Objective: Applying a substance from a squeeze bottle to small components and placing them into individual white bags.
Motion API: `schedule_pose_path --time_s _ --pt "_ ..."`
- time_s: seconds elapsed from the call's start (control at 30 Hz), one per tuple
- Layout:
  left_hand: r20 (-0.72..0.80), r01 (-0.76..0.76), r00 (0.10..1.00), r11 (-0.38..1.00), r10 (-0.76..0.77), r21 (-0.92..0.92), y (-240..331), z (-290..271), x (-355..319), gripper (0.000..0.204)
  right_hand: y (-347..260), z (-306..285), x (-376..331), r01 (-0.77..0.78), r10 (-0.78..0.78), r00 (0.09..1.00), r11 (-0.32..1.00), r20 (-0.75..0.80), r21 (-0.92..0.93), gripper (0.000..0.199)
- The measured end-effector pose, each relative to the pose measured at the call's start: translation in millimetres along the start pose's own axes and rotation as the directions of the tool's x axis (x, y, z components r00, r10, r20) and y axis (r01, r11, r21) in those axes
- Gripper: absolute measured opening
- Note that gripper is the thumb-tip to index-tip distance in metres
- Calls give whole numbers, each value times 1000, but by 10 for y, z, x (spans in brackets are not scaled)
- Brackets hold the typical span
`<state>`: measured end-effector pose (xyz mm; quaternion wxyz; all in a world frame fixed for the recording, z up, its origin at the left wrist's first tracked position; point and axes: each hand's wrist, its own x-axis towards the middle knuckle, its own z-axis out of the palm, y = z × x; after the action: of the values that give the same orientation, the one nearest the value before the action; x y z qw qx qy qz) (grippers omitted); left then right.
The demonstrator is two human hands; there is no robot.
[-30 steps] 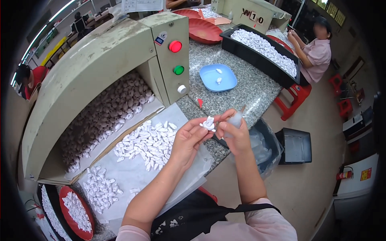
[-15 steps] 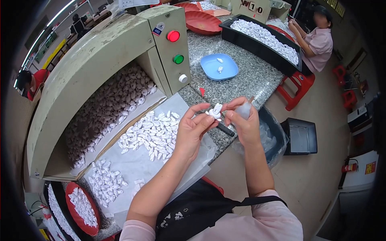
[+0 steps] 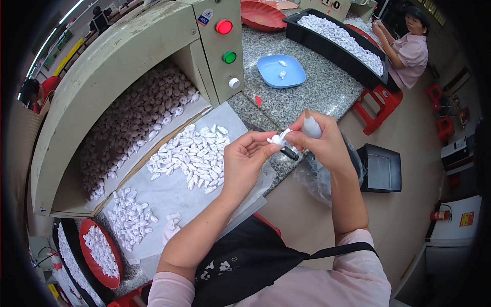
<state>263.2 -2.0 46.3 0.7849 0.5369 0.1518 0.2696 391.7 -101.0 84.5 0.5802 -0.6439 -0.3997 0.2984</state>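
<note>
Between my hands is a small white figurine (image 3: 277, 139) with long ear-like parts. My left hand (image 3: 243, 162) pinches its body between thumb and fingers. My right hand (image 3: 329, 145) has thumb and forefinger closed on the ear side, partly hiding it. Tucked in the same right hand is a whitish squeeze bottle (image 3: 311, 127) with a brownish pointed tip facing up. Just below the figurine, a dark stick-like tool (image 3: 290, 153) lies at the table edge. Many small white pieces (image 3: 197, 156) are spread on white paper (image 3: 197, 209) left of my hands.
A beige arched machine (image 3: 115, 61) holding rows of round pieces stands left. A blue tray (image 3: 296, 82) with two pieces sits ahead. Beyond are a long black bin (image 3: 332, 53), a red stool (image 3: 376, 110) and a seated person (image 3: 409, 53). A black crate (image 3: 381, 168) stands on the floor.
The figurine has tipped, its ears now pointing right. My right hand has risen and turned, so the bottle stands more upright. The view has shifted slightly.
</note>
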Motion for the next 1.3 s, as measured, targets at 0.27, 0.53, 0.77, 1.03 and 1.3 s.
schedule_pose_path --time_s 0.27,0.53,0.77,1.03,1.3 --pt "-22 -96 994 974 103 205 -18 -282 -354 19 265 259 -210 19 -20 994 1000 110 13 16" --pt "92 -232 972 809 217 540 243 -509 -911 21 93 641 -527 368 -336 924 912 185 -182 13" --pt "4 -208 974 883 227 420 271 -534 -1016 19 -127 694 -525 301 -228 929 924 293 -236 15" --pt "33 -284 951 828 306 483 338 -491 -1054 22 -228 743 -568 396 -338 908 886 248 -242 15" --pt "50 -264 965 947 259 182 407 -71 -77 18 -602 78 49 146 -96 981 936 168 -320 13"
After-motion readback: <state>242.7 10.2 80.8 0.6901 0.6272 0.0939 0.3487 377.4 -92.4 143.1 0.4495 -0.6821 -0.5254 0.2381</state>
